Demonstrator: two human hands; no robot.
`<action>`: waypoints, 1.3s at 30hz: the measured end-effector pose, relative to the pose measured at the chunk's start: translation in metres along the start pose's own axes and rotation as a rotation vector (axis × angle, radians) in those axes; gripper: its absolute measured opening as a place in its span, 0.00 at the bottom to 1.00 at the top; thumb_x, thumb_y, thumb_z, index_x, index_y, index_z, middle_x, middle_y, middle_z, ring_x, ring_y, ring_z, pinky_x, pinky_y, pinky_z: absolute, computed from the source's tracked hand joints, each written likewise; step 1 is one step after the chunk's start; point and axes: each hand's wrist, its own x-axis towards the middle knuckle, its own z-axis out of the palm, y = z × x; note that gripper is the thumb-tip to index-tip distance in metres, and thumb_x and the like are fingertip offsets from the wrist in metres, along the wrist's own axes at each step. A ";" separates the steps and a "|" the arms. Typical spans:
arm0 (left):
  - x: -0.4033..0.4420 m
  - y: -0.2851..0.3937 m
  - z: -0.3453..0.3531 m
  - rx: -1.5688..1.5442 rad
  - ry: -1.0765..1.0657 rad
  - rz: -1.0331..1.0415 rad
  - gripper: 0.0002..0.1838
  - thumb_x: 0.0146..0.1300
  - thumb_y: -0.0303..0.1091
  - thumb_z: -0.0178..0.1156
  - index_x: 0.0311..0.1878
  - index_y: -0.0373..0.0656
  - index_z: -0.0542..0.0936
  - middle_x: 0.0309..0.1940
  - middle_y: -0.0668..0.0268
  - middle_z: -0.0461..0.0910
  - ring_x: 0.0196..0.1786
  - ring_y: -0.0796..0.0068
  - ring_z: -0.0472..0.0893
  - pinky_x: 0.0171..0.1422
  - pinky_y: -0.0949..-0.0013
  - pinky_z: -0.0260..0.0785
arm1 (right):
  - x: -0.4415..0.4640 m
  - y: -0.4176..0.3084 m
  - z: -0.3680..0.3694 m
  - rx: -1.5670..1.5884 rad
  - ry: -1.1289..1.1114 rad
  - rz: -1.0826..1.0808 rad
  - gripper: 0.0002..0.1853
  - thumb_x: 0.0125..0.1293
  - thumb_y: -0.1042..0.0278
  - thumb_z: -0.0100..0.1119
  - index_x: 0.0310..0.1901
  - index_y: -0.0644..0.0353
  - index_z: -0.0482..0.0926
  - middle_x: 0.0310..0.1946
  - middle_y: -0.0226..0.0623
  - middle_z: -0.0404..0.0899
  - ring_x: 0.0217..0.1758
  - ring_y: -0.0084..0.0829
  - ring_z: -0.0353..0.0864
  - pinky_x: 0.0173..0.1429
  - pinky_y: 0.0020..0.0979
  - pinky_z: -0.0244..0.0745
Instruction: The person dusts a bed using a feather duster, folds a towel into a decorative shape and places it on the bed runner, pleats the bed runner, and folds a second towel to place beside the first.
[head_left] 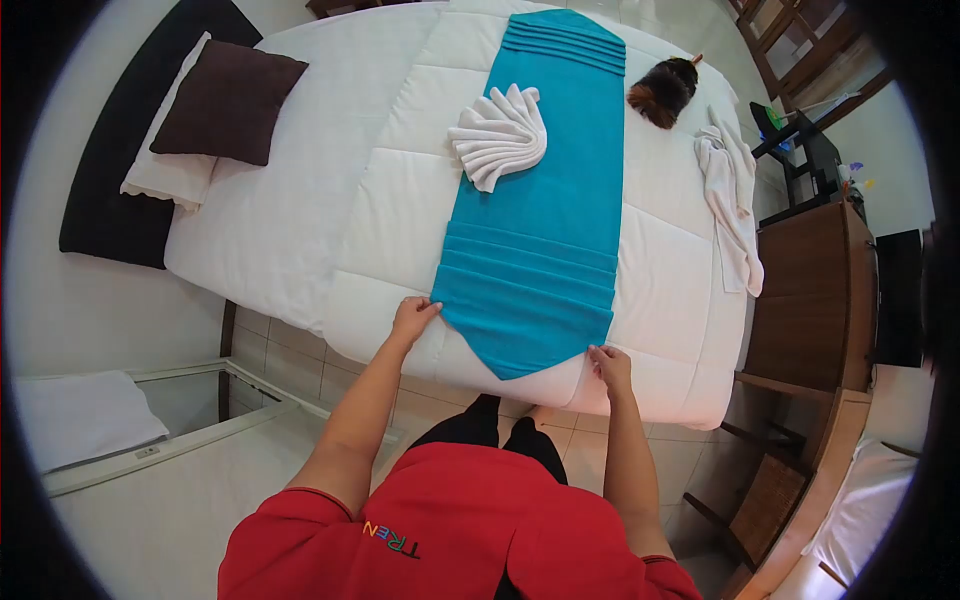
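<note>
A teal bed runner (570, 150) lies across the white bed, with rows of pleats near both ends and a pointed near end. My left hand (414, 322) pinches its left edge just below the near pleats. At the opposite edge, my right hand (612, 368) has its fingertips closed on the cloth beside the slanted corner. On the runner's left side rests a white towel (505, 137) folded into a fan or shell shape.
A brown cushion (228, 103) leans on white pillows at the left. A dark, furry-looking thing (665, 92) sits beyond the runner; its kind is unclear. A crumpled white cloth (730, 200) lies at the bed's right edge, near a wooden cabinet (800, 300).
</note>
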 end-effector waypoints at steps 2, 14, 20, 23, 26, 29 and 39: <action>-0.003 0.007 -0.002 -0.059 -0.036 -0.079 0.14 0.56 0.40 0.65 0.29 0.36 0.80 0.23 0.68 0.75 0.29 0.79 0.71 0.35 0.72 0.63 | -0.004 -0.007 -0.001 0.036 -0.007 0.017 0.12 0.58 0.61 0.63 0.27 0.62 0.80 0.18 0.27 0.74 0.15 0.17 0.67 0.19 0.19 0.59; -0.004 0.012 -0.013 -0.411 -0.121 -0.240 0.17 0.56 0.45 0.66 0.35 0.39 0.81 0.29 0.69 0.79 0.32 0.80 0.75 0.38 0.75 0.67 | -0.004 -0.016 -0.004 0.254 -0.020 0.039 0.14 0.58 0.57 0.65 0.31 0.61 0.80 0.22 0.28 0.77 0.21 0.18 0.70 0.24 0.20 0.62; 0.005 0.023 0.003 -0.546 0.009 -0.250 0.17 0.54 0.46 0.68 0.34 0.40 0.81 0.28 0.70 0.79 0.31 0.81 0.74 0.37 0.76 0.66 | 0.008 -0.018 0.003 0.297 0.063 0.004 0.14 0.59 0.56 0.64 0.30 0.60 0.79 0.21 0.27 0.75 0.20 0.18 0.69 0.23 0.20 0.61; 0.014 0.021 0.011 -0.543 0.102 -0.207 0.18 0.53 0.46 0.69 0.34 0.39 0.81 0.28 0.69 0.80 0.32 0.81 0.74 0.38 0.75 0.66 | 0.010 -0.019 0.006 0.323 0.087 -0.005 0.14 0.59 0.58 0.65 0.33 0.63 0.79 0.22 0.28 0.76 0.20 0.18 0.69 0.23 0.20 0.61; 0.020 0.022 0.016 -0.539 0.131 -0.120 0.15 0.55 0.42 0.68 0.36 0.39 0.80 0.29 0.69 0.80 0.32 0.80 0.75 0.41 0.76 0.68 | 0.010 -0.017 0.008 0.331 0.131 -0.021 0.14 0.59 0.58 0.65 0.34 0.63 0.79 0.22 0.29 0.76 0.20 0.18 0.69 0.22 0.20 0.61; 0.022 0.024 0.017 -0.380 0.182 -0.103 0.15 0.54 0.41 0.68 0.36 0.39 0.80 0.30 0.68 0.80 0.34 0.79 0.76 0.42 0.75 0.68 | 0.009 -0.019 0.011 0.320 0.158 -0.057 0.15 0.59 0.58 0.65 0.34 0.64 0.78 0.23 0.29 0.77 0.20 0.18 0.70 0.22 0.20 0.62; 0.001 0.021 0.025 0.150 0.435 0.127 0.24 0.50 0.47 0.69 0.44 0.41 0.75 0.37 0.65 0.78 0.39 0.72 0.76 0.47 0.65 0.67 | 0.005 -0.013 0.012 0.103 0.307 -0.258 0.15 0.56 0.62 0.68 0.34 0.66 0.75 0.23 0.33 0.77 0.20 0.20 0.72 0.23 0.22 0.69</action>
